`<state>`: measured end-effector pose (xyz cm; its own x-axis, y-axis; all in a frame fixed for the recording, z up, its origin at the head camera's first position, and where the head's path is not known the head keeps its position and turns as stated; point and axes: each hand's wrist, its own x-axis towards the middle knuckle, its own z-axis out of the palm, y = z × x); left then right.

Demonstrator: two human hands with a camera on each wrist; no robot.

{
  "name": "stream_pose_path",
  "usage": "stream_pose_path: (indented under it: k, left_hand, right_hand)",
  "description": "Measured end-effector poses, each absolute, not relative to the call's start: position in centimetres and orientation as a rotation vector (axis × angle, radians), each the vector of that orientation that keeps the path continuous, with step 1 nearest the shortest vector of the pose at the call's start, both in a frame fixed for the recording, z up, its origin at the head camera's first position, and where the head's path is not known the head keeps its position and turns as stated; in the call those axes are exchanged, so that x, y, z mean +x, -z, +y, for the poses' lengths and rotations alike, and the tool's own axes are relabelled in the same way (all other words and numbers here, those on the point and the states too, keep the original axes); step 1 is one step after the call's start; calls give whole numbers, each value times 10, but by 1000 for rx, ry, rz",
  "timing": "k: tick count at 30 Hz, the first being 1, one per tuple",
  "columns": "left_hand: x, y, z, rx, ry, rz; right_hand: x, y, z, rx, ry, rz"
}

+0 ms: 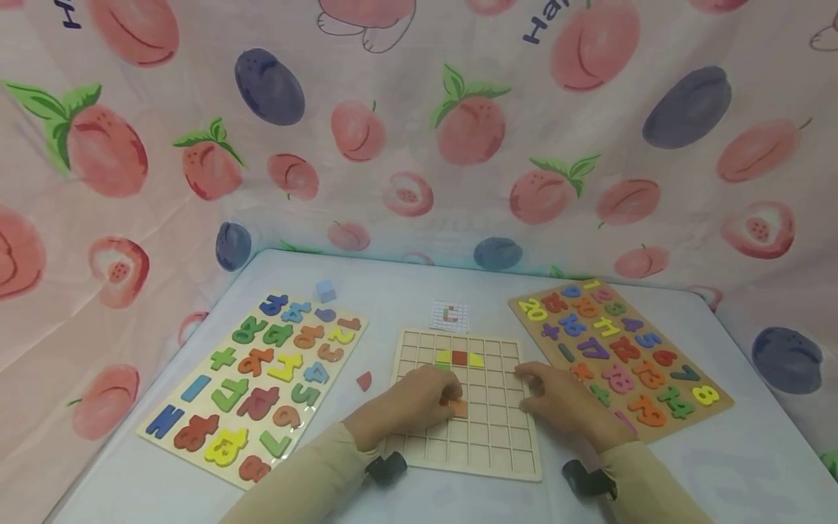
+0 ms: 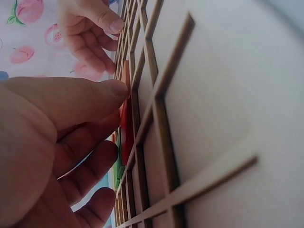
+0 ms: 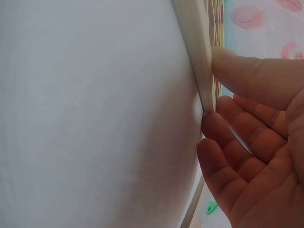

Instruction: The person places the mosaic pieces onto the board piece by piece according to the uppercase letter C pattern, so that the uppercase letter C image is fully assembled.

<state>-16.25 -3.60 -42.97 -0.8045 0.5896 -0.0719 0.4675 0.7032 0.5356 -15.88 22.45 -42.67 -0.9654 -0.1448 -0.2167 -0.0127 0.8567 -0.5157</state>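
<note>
A wooden grid board [image 1: 499, 460] lies on the table between the hands. My left hand [image 1: 419, 397] is over its lower left part, pinching an orange square tile [image 1: 460, 410] at the grid; fingers partly hide it from the head view. Under the thumb, the left wrist view shows the orange tile [image 2: 126, 71] edge-on beside a red tile [image 2: 127, 128] and a green piece [image 2: 118, 164]. My right hand [image 1: 556, 397] rests along the board's right edge; in the right wrist view, its relaxed fingers and thumb touch the board's side [image 3: 197, 47].
Farther up the grid sit a red square [image 1: 460, 357], yellow pieces [image 1: 477, 359] and a green piece [image 1: 442, 367]. A pattern card [image 1: 450, 315] lies behind. Number boards flank it, left [image 1: 216, 397] and right [image 1: 655, 364]. A red piece [image 1: 364, 380] and blue cube [image 1: 325, 291] lie loose.
</note>
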Motion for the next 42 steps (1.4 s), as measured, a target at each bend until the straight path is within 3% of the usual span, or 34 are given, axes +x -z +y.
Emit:
stream_pose_path:
  k: [42]
  left_hand:
    - [-163, 425, -142, 404, -917, 2765]
  right_hand:
    - [-156, 428, 228, -204, 833, 2797]
